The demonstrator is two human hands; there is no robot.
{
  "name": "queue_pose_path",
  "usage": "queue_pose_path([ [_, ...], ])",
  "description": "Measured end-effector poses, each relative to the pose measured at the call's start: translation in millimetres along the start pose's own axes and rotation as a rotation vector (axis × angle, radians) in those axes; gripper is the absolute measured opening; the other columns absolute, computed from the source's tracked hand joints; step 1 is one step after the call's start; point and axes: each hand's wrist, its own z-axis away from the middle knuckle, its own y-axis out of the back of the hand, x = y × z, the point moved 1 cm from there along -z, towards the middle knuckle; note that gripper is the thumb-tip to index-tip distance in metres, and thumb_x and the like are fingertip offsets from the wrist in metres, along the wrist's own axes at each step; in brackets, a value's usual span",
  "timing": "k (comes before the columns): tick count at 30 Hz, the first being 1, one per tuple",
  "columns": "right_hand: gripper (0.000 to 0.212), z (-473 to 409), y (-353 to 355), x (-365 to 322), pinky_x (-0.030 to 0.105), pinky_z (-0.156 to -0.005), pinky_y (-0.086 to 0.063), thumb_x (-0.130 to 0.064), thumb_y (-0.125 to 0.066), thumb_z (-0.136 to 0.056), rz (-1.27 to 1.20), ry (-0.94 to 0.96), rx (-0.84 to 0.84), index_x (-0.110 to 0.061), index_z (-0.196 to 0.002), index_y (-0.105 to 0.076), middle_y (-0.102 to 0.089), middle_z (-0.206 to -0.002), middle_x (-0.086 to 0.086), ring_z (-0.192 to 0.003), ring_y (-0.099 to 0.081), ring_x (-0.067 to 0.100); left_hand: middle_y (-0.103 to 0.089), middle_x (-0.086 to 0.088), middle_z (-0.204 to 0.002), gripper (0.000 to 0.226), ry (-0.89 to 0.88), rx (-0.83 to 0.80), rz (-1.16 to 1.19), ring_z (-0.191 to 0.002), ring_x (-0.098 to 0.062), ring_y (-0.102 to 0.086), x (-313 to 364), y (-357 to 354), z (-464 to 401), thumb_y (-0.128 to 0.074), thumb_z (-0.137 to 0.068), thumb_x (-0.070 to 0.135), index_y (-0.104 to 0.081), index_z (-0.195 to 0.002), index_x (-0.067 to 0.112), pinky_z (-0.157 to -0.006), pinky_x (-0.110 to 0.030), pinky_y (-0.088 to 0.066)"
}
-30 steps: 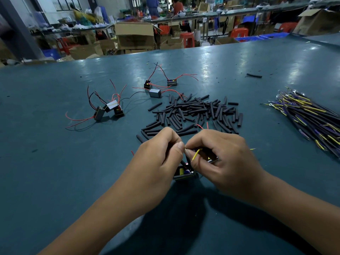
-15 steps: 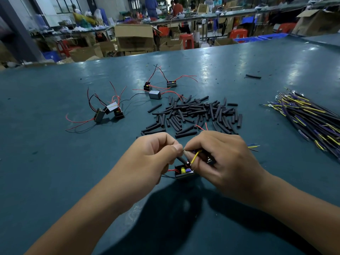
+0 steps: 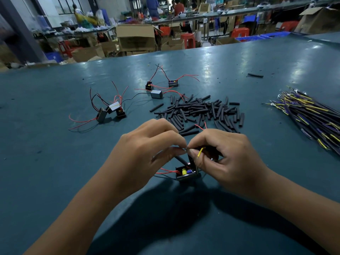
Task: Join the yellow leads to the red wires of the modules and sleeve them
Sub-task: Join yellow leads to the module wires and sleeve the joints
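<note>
Modules point(image 3: 112, 112) with loose red wires lie at ten o'clock, three more point(image 3: 156, 89) toward twelve, all apparently unjoined. At centre the left hand point(image 3: 147, 153) pinches a wire end against the right hand point(image 3: 226, 161), which grips a yellow lead point(image 3: 201, 152) above the open module point(image 3: 185, 173); whether that joint is twisted cannot be told. Sleeves point(image 3: 202, 111) at one o'clock and leads point(image 3: 309, 116) at two o'clock remain plentiful.

table point(image 3: 239, 57): glossy teal, scuffed | sleeves point(image 3: 200, 111): matt black tubing | boxes point(image 3: 135, 36): cardboard
</note>
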Motion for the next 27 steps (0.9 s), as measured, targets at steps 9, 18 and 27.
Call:
queue_pose_path([
  [9, 0.003, 1, 1, 0, 0.015, -0.061, -0.039, -0.011, -0.067, -0.09, 0.002, 0.022, 0.012, -0.012, -0.087, -0.067, -0.056, -0.074, -0.011, -0.063, -0.049, 0.003, -0.055, 0.003, -0.09, 0.01, 0.055, -0.026, 0.096, -0.077, -0.003, -0.048, 8, -3, -3, -0.062, -0.096, 0.013, -0.068, -0.09, 0.007, -0.072, -0.012, -0.036],
  [18, 0.006, 0, 1, -2, 0.019, -0.06, -0.04, -0.013, -0.067, -0.09, 0.079, 0.064, 0.009, -0.009, -0.085, -0.068, -0.06, -0.074, -0.006, -0.065, -0.049, 0.005, -0.04, 0.007, -0.06, 0.018, 0.633, -0.152, 0.694, -0.053, -0.009, -0.033, 14, -8, 2, -0.06, -0.09, 0.032, -0.063, -0.078, 0.019, -0.049, -0.015, -0.032],
  [27, 0.002, -1, 0, -5, 0.018, -0.067, -0.033, -0.007, -0.071, -0.086, 0.248, 0.224, -0.034, -0.005, -0.087, -0.07, -0.06, -0.077, 0.0, -0.069, -0.05, 0.013, -0.041, 0.006, -0.062, 0.027, 0.962, -0.312, 1.228, -0.049, -0.005, -0.028, 19, -1, 3, -0.062, -0.09, 0.014, -0.062, -0.063, 0.021, -0.04, -0.014, -0.024],
])
